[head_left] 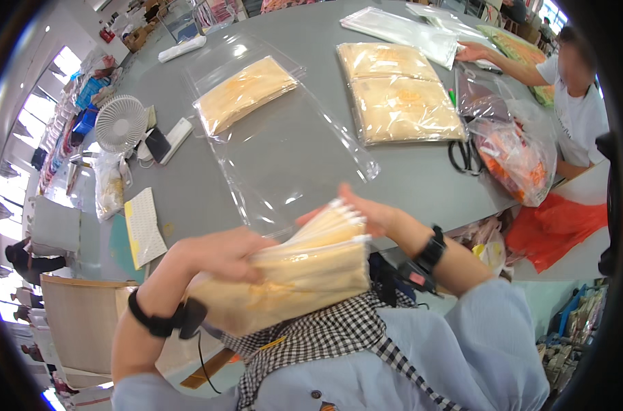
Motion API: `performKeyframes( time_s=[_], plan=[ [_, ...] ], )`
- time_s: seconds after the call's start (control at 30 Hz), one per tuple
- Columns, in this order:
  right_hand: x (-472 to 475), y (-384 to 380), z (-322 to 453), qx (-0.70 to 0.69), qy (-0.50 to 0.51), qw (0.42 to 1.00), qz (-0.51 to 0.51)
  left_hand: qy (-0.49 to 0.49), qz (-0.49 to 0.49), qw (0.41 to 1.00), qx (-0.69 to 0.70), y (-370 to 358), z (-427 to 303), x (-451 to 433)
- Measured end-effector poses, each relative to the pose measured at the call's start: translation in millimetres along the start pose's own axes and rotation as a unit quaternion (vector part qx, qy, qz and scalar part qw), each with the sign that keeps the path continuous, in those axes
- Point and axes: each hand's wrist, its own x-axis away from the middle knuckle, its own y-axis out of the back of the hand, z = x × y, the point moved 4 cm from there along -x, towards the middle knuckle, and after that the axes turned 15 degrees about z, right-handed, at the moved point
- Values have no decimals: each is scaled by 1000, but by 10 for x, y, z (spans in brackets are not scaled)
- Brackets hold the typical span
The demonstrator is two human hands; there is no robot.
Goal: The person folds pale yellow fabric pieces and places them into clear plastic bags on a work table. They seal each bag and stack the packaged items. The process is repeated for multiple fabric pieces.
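Observation:
A stack of yellowish zip-top plastic pouches [301, 282] is held near my body, its white top edges fanned at the upper right. My left hand [229, 257] grips the stack from the left, thumb on its face. Around the fanned edges at the right is my right hand [368, 213], its fingers partly hidden behind the pouches. Beyond my hands a large clear plastic bag [291, 159] lies flat on the grey table, with another stack of yellowish pouches [247, 95] at its far end. Right of it lies a filled clear bag of similar pouches [406, 97].
At the left are a white fan [120, 123], a dark phone [158, 145] and a white dotted sheet [144, 226]. Black-handled scissors [464, 156] and a bag of orange items [514, 159] are at the right. Another person [578, 92] touches clear bags [399, 33] at the far right.

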Motion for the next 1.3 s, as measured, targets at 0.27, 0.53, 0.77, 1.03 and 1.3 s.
performKeyframes(
  time_s=[0.27, 0.53, 0.77, 1.03, 1.3],
  plan=[
    [1295, 168, -60, 150, 129, 863, -464, -35, 77, 994, 75, 802, -79, -1400],
    [2030, 510, -489, 2, 166, 784, -598, 111, -261, 933, -223, 908, 298, -920],
    [2113, 206, -804, -20, 205, 785, -585, 94, -429, 840, -317, 587, 593, -1179],
    [1371, 122, -416, 82, 204, 756, -616, -5, -506, 784, -358, 795, 155, -1123],
    [581, 684, -125, 294, 171, 775, -532, 66, -320, 916, -234, 1273, 114, -1997]
  ],
)
